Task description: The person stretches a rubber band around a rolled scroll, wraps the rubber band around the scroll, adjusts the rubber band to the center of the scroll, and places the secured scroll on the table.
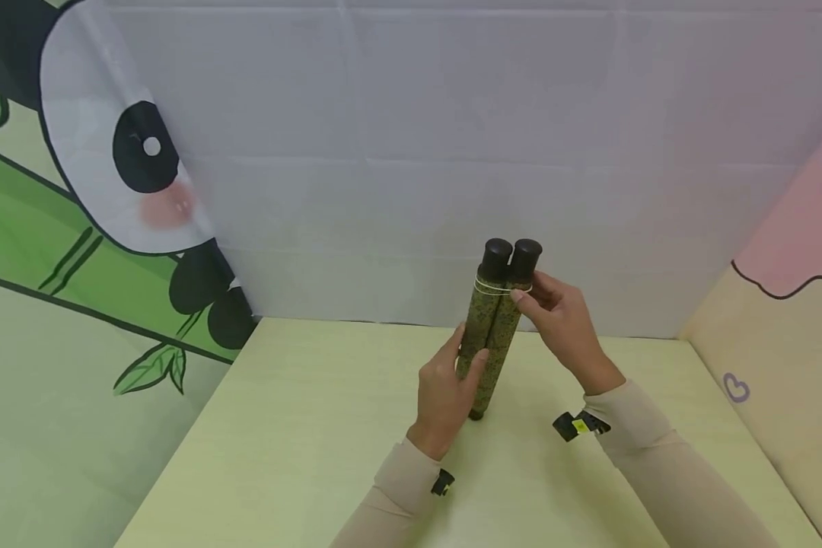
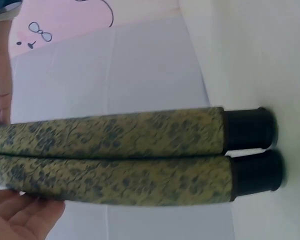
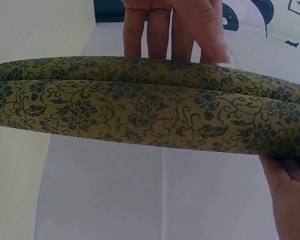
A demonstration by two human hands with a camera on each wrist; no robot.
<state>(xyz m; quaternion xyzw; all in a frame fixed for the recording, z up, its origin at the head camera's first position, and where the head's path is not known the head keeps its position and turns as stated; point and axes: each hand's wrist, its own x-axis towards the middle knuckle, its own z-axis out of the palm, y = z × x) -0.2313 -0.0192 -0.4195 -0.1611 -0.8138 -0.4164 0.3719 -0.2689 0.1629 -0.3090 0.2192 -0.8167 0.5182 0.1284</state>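
Two long rolls (image 1: 478,323), like scroll rollers, stand upright and slightly tilted, side by side. Green-gold floral brocade covers them, and both ends have black caps (image 1: 498,259). Around their upper part runs a thin pale band (image 1: 491,289). My left hand (image 1: 444,392) holds them lower down, its thumb in front. At the band, my right hand (image 1: 565,320) grips the upper right side between thumb and fingers. The left wrist view shows the lower black caps (image 2: 255,172) close to the tabletop; whether they touch it I cannot tell.
A pale yellow tabletop (image 1: 281,426) lies below. Behind it hangs a whitish cloth backdrop (image 1: 397,190). A printed panda panel (image 1: 75,320) stands on the left, and a pink and cream panel (image 1: 788,304) on the right. Each wrist carries a small black camera (image 1: 581,426).
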